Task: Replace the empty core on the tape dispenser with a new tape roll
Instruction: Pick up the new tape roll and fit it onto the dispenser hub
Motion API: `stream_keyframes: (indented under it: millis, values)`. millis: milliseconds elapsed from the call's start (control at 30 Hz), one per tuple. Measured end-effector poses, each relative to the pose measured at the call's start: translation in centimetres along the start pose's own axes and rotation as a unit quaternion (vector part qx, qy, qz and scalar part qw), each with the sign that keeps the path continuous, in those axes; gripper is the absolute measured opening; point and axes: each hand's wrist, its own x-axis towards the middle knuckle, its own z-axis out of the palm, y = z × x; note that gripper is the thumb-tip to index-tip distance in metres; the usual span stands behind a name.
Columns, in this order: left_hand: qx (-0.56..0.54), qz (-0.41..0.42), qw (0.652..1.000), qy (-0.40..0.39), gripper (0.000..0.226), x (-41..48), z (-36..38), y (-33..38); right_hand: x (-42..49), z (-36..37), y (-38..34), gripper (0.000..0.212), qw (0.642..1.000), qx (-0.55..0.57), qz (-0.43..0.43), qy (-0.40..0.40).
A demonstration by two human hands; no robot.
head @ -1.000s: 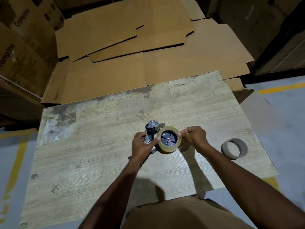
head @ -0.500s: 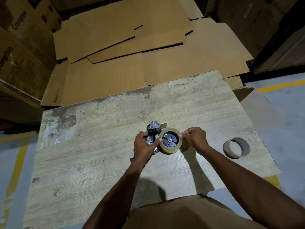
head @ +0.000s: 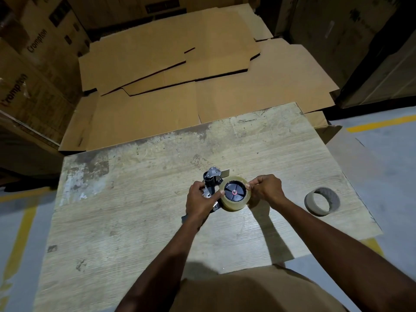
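A black and metal tape dispenser [head: 211,180] lies on the worn wooden table [head: 135,221], with a clear tape roll [head: 235,204] seated on its black hub. My left hand [head: 199,202] grips the dispenser's frame and handle, thumb against the roll's left edge. My right hand [head: 265,189] pinches the roll's right rim with thumb and fingers. The handle's end pokes out below my left hand. An empty grey cardboard core [head: 322,201] lies flat on the table to the right, apart from both hands.
Flattened cardboard sheets [head: 180,70] are stacked beyond the table's far edge. Printed cartons [head: 29,70] stand at the left and dark boxes at the right. Grey floor with yellow lines [head: 380,123] surrounds the table.
Both hands keep their hold on the dispenser and roll; they have shifted only slightly. The view has drifted a little.
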Motion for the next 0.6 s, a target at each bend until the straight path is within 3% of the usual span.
stream_keyframes:
  millis: [133, 267, 433, 500, 600]
  values:
    - [-0.067, -0.039, 0.995, -0.057, 0.054, 0.1, -1.9, 0.3, -0.8, -0.1, 0.2, 0.01, 0.999, 0.028, -0.014, 0.012]
    - [-0.013, -0.024, 0.998, -0.053, 0.039, -0.1, -4.8, -1.0, -1.6, -0.2, 0.5, 0.013, 0.998, 0.044, -0.032, 0.011]
    - [-0.036, -0.023, 0.998, -0.038, 0.027, -0.9, -7.5, -2.5, -3.0, 1.3, 0.9, 0.011, 0.976, -0.047, -0.16, 0.141]
    - [-0.058, -0.024, 0.998, -0.028, 0.027, -1.2, -8.1, -2.8, -4.9, 2.8, 0.5, 0.024, 0.975, -0.03, -0.169, 0.139]
    - [-0.097, -0.024, 0.995, -0.014, 0.024, -1.3, -8.8, -3.1, -7.7, 6.4, 0.0, 0.055, 0.993, -0.002, -0.104, 0.05]
